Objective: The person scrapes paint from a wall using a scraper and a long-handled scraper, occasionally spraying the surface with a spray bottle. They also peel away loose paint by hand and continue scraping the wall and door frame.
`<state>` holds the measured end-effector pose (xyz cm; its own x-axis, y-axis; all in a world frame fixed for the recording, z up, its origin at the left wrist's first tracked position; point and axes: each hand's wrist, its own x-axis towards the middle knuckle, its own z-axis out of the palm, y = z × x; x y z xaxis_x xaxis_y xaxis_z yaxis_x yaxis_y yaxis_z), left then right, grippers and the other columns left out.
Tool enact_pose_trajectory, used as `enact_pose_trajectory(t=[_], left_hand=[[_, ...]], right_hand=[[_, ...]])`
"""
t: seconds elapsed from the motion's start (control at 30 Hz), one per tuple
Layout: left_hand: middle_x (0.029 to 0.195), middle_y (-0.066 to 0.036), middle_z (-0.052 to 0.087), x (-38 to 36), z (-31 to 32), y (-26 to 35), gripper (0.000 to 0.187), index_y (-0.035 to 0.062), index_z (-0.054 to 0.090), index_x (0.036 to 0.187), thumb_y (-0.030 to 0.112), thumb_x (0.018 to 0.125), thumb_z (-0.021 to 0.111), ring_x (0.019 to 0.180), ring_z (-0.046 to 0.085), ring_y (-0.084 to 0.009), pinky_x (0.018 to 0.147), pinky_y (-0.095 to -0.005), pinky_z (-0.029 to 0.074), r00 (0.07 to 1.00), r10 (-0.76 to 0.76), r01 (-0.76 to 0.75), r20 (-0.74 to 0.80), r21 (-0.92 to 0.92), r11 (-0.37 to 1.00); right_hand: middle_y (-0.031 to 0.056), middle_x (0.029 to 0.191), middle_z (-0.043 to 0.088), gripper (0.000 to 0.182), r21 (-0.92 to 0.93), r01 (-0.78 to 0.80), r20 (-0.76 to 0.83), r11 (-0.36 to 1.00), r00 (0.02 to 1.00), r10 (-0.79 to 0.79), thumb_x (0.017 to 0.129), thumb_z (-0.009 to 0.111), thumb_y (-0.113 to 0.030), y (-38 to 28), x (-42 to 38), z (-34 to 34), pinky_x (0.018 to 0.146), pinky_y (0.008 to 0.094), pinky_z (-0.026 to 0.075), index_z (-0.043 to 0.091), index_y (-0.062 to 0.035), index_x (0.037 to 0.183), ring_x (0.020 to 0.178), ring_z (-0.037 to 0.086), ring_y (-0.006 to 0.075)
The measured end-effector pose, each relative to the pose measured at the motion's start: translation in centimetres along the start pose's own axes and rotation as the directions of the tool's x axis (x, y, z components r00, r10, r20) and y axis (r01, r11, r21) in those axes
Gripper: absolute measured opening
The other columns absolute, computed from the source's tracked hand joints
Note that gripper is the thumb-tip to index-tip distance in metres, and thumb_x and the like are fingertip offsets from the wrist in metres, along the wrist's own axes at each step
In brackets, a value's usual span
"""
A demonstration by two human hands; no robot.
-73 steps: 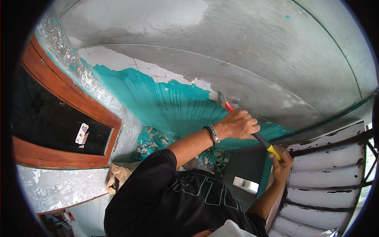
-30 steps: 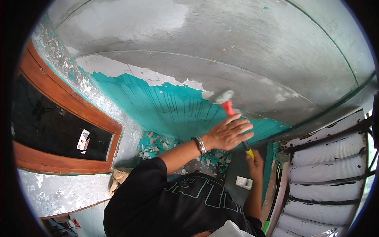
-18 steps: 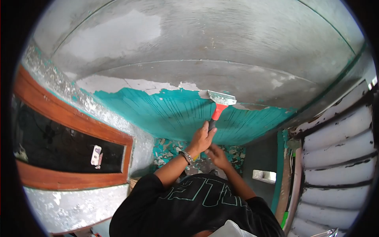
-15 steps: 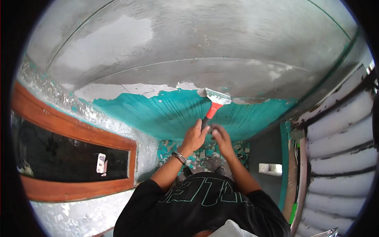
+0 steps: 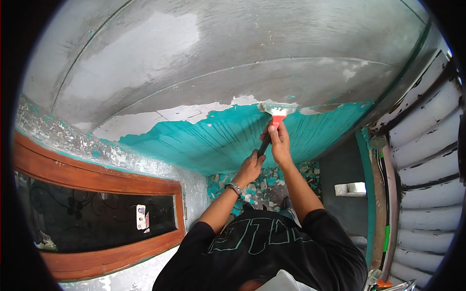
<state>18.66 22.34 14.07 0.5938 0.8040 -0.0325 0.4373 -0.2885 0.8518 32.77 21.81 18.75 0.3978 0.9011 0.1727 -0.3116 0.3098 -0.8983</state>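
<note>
Both my hands are closed around one paint scraper [image 5: 278,119], which has a wide metal blade, a red neck and a black handle. My left hand [image 5: 250,167] wraps the lower end of the handle, a bracelet on its wrist. Higher up, my right hand [image 5: 279,144] grips near the red neck. The blade lies against the wall at the upper, ragged edge of the turquoise paint [image 5: 194,148]. Above that edge the wall [image 5: 233,82] is bare grey with pale patches.
Paint flakes [image 5: 264,190] litter the floor around my feet. At left is a wooden-framed window [image 5: 102,179] with a sticker on its glass. To the right are a small opening [image 5: 350,189] in a dark wall, upright poles [image 5: 385,208] and white slatted panels [image 5: 427,194].
My right hand, loose beside the handle before, has taken hold of the scraper near its neck. The scraper has turned more upright, and the view has shifted.
</note>
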Motion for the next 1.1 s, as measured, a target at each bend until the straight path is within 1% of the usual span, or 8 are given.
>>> enact_pose_trajectory(t=[0.07,0.37,0.47,0.67,0.8,0.9,0.97,1.1], left_hand=[[0.061,-0.019,0.051,0.4,0.9,0.4,0.028,-0.0007,0.042,0.093,0.027,0.097,0.045,0.057,0.054,-0.0383,0.051,-0.0434,0.038,0.999,0.027,-0.029,-0.021,-0.088,0.996],[0.062,-0.017,0.049,0.6,1.4,0.8,0.027,0.0002,0.04,0.093,0.026,0.098,0.045,0.053,0.049,-0.0316,0.051,-0.0402,0.038,0.999,0.029,-0.025,0.024,-0.146,0.989],[0.062,-0.017,0.05,0.6,2.0,0.7,0.026,0.0003,0.04,0.094,0.025,0.097,0.045,0.053,0.051,-0.0316,0.051,-0.04,0.038,0.998,0.053,-0.058,-0.032,-0.179,0.982],[0.06,-0.017,0.051,1.2,0.5,0.3,0.024,0.0001,0.042,0.093,0.024,0.097,0.046,0.054,0.054,-0.0337,0.05,-0.0408,0.039,0.997,0.057,-0.059,-0.059,-0.027,0.998],[0.061,-0.018,0.051,1.6,-0.6,2.0,0.025,-0.0003,0.043,0.094,0.025,0.096,0.047,0.055,0.055,-0.0352,0.05,-0.0411,0.039,0.996,0.061,-0.065,-0.07,-0.049,0.997],[0.062,-0.019,0.052,2.2,-1.0,2.1,0.026,-0.0004,0.044,0.096,0.025,0.096,0.048,0.058,0.056,-0.0358,0.051,-0.0415,0.039,0.999,0.037,-0.038,-0.014,-0.034,0.999],[0.06,-0.018,0.05,1.2,0.9,-0.3,0.026,0.0001,0.043,0.094,0.026,0.096,0.047,0.056,0.054,-0.0349,0.05,-0.042,0.038,0.988,0.141,-0.146,-0.07,-0.081,0.986],[0.06,-0.017,0.05,1.2,1.6,0.5,0.025,0.0009,0.043,0.092,0.025,0.097,0.047,0.054,0.053,-0.0338,0.05,-0.0418,0.038,0.992,0.11,-0.116,-0.056,-0.11,0.987]], right_hand=[[0.0028,0.083,0.055,0.027,-0.043,0.008,-0.051,0.999,0.999,-0.01,0.095,0.051,-0.031,-0.4,0.1,-0.1,0.061,0.0256,0.047,0.048,-0.0055,0.103,0.068,0.057,0.0123],[0.0031,0.078,0.055,0.027,-0.104,0.005,-0.076,0.995,0.997,-0.013,0.095,0.052,-0.032,-1.3,0.5,-0.2,0.058,0.0256,0.048,0.05,-0.0051,0.1,0.063,0.057,0.011],[0.0035,0.079,0.056,0.029,-0.127,0.019,-0.083,0.992,0.996,-0.03,0.094,0.053,-0.033,-1.2,0.5,-0.3,0.057,0.0248,0.046,0.049,-0.0049,0.099,0.064,0.057,0.0117],[0.0044,0.08,0.057,0.03,-0.105,0.011,-0.07,0.994,0.997,-0.018,0.094,0.054,-0.034,-0.4,1.0,-0.2,0.058,0.0257,0.047,0.049,-0.0043,0.099,0.065,0.057,0.0125],[0.0047,0.079,0.057,0.031,-0.111,0.057,-0.038,0.992,0.997,-0.061,0.094,0.054,-0.034,-2.1,1.6,0.2,0.059,0.0261,0.048,0.049,-0.0038,0.1,0.065,0.058,0.0132],[0.0046,0.079,0.057,0.031,-0.089,0.075,-0.002,0.993,0.997,-0.076,0.094,0.053,-0.033,-2.5,2.1,0.0,0.06,0.0263,0.048,0.049,-0.0035,0.101,0.065,0.058,0.0133],[0.0044,0.079,0.057,0.029,-0.141,0.009,-0.028,0.99,1.0,-0.013,0.094,0.053,-0.032,-0.8,1.1,-0.9,0.059,0.0261,0.048,0.049,-0.0036,0.102,0.065,0.058,0.0131],[0.0045,0.079,0.057,0.027,-0.112,0.005,-0.049,0.994,0.999,-0.01,0.094,0.054,-0.03,-1.9,0.9,-0.8,0.059,0.0262,0.048,0.049,-0.0044,0.099,0.066,0.058,0.013]])
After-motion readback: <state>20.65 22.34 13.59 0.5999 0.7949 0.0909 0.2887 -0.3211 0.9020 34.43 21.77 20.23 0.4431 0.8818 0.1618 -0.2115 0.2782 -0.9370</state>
